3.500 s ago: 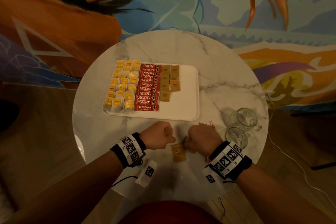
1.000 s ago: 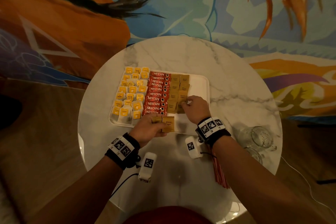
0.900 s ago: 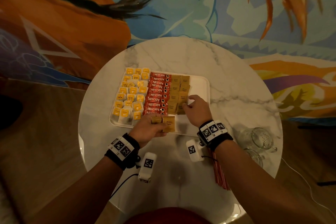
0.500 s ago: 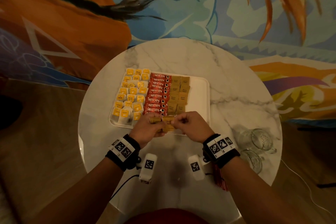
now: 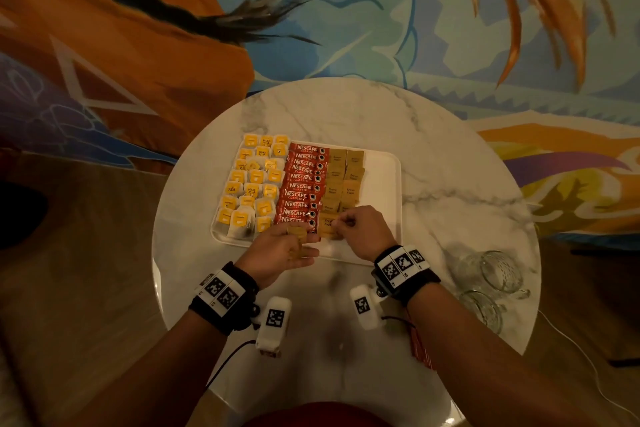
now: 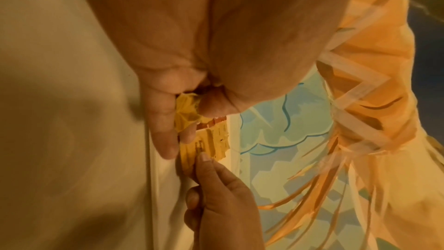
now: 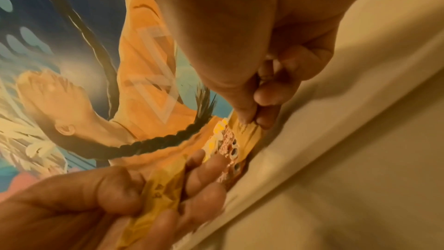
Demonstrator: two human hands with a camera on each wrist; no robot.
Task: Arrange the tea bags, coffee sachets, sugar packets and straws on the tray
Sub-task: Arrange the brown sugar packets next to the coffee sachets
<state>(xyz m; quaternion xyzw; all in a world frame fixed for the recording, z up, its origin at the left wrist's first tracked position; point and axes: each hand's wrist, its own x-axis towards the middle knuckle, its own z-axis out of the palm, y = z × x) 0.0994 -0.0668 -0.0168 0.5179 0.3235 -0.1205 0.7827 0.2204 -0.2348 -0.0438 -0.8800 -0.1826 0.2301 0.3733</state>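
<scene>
between right fingers (image 7: 250,117): sugar packet (image 5: 327,228)

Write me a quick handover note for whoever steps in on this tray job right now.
Left hand: holds spare brown sugar packets at the near edge of the white rectangular tray.
Right hand: pinches one brown sugar packet, setting it at the near end of the sugar columns.
Done: yellow tea bags in rows at left, red Nescafe coffee sachets stacked in the middle.
Left: remaining sugar, then the red straws lying on the round marble table.
</scene>
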